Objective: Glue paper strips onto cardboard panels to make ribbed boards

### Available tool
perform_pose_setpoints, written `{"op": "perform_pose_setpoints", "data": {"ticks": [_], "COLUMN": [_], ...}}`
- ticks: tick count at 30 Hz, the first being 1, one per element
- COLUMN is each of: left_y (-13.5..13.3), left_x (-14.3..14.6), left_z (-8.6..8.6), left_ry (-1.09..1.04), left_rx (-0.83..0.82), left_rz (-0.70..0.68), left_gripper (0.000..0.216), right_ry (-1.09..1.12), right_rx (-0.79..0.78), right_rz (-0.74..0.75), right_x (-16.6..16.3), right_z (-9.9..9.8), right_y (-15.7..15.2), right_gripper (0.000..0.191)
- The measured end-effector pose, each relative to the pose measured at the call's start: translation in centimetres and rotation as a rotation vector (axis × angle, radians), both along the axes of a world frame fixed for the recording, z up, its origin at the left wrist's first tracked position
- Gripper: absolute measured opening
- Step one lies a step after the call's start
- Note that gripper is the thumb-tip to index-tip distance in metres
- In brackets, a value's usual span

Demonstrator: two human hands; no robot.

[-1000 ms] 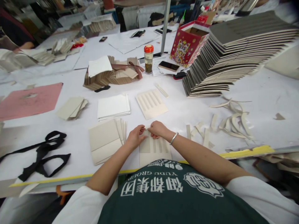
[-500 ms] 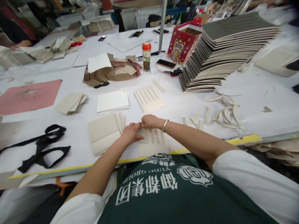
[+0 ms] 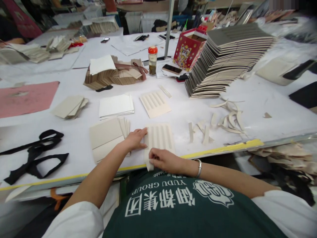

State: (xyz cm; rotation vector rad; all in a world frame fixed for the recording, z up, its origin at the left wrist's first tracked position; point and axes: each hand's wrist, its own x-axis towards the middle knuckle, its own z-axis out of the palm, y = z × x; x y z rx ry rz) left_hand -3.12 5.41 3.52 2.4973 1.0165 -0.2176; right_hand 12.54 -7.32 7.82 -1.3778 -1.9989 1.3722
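Note:
A cream slotted card [image 3: 159, 137] lies at the near edge of the white table [image 3: 260, 102]. My left hand [image 3: 136, 138] rests flat on the card's left edge, fingers stretched out. My right hand [image 3: 163, 160] is at the card's near left corner, fingers pinched on a narrow cream strip [image 3: 148, 162] that runs down the card's left side. Just left of the card lies a fanned stack of beige cards [image 3: 106, 138]. A second slotted card [image 3: 155, 103] lies farther back.
Peeled cream strips [image 3: 223, 120] are scattered to the right. A tall leaning stack of grey boards [image 3: 228, 62] stands behind them, with a red box [image 3: 187, 49], a jar [image 3: 152, 60] and a phone [image 3: 171, 69]. Black ribbon [image 3: 34, 158] and a pink sheet [image 3: 24, 98] lie left.
My right hand has moved from the card's far edge back to its near edge, pulling a strip along the left side. My left hand has shifted to press the card's left edge.

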Motion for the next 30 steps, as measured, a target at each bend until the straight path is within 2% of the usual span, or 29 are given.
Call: {"op": "perform_pose_setpoints", "data": {"ticks": [2, 4, 6, 8, 10, 14, 18, 21, 25, 28, 30], "left_y": [0.7, 1.6, 2.6, 3.5, 4.3, 5.6, 6.4, 7.0, 7.3, 4.8, 0.9], "left_x": [0.0, 0.5, 1.2, 1.9, 2.4, 2.9, 3.9, 5.0, 5.9, 4.8, 3.1], "left_z": [-0.2, -0.3, -0.2, -0.1, 0.1, 0.5, 0.7, 0.8, 1.3, 1.7, 1.7], "left_ry": [-0.069, -0.123, -0.124, -0.089, -0.059, -0.025, 0.035, 0.101, 0.16, 0.14, 0.053], "left_rx": [0.006, 0.043, 0.087, 0.104, 0.096, 0.05, 0.002, -0.018, -0.03, -0.04, -0.103], "left_rz": [0.017, 0.082, 0.129, 0.125, 0.105, 0.056, -0.003, -0.003, 0.043, 0.1, 0.171], "left_gripper": [0.044, 0.032, 0.03, 0.029, 0.028, 0.025, 0.015, 0.017, 0.033, 0.031, 0.026], "right_ry": [-0.046, -0.179, -0.352, -0.487, -0.561, -0.56, -0.496, -0.51, -0.587, -0.582, -0.59], "right_rx": [-0.02, -0.036, 0.003, 0.037, -0.02, -0.224, -0.312, -0.312, -0.259, -0.252, -0.206], "right_rz": [-0.266, -0.397, -0.397, -0.332, -0.269, -0.244, -0.273, -0.27, -0.26, -0.254, -0.248], "right_x": [1.4, 2.4, 2.6, 2.1, 1.3, 0.5, 0.8, 0.9, 0.8, 0.7, 0.7], "right_z": [-0.8, -1.7, -2.5, -2.9, -3.0, -2.8, -3.1, -3.7, -4.5, -4.7, -4.7], "right_y": [2.4, 5.9, 9.2, 11.7, 13.1, 14.1, 14.5, 14.9, 15.0, 14.7, 14.5], "right_gripper": [0.015, 0.019, 0.024, 0.027, 0.028, 0.026, 0.028, 0.027, 0.028, 0.03, 0.029]}}
